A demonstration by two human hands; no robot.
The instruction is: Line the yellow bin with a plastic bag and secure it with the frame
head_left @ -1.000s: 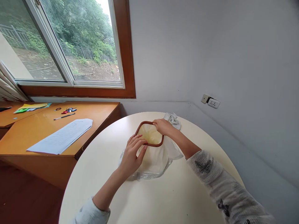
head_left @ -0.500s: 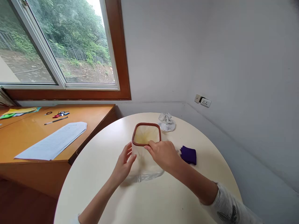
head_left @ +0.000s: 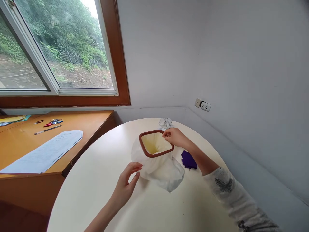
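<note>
A trash bin with a squarish reddish-brown rim [head_left: 157,155] and a pale yellow inside stands on the round table [head_left: 106,161]. A translucent white plastic bag [head_left: 166,177] hangs loosely around its outside, spread toward me and to the right. My right hand [head_left: 177,137] is closed on the far right part of the rim, thumb and fingers pinched over it. My left hand [head_left: 129,180] is open at the near left, fingers and thumb apart, close to the bag's edge; whether a fingertip touches it I cannot tell.
A crumpled whitish bag [head_left: 165,122] lies at the back, partly behind my right hand. Purple cloth [head_left: 189,160] lies right of the bin. On the wooden desk [head_left: 91,129] are papers [head_left: 45,151], a pen [head_left: 48,129] and keys [head_left: 55,121]. Wall sockets [head_left: 205,106] are at right.
My right hand has moved from the rim's near side to its far right. The rim has tilted, and the bag has swung out to the right. My left hand has come away from the bin's side.
</note>
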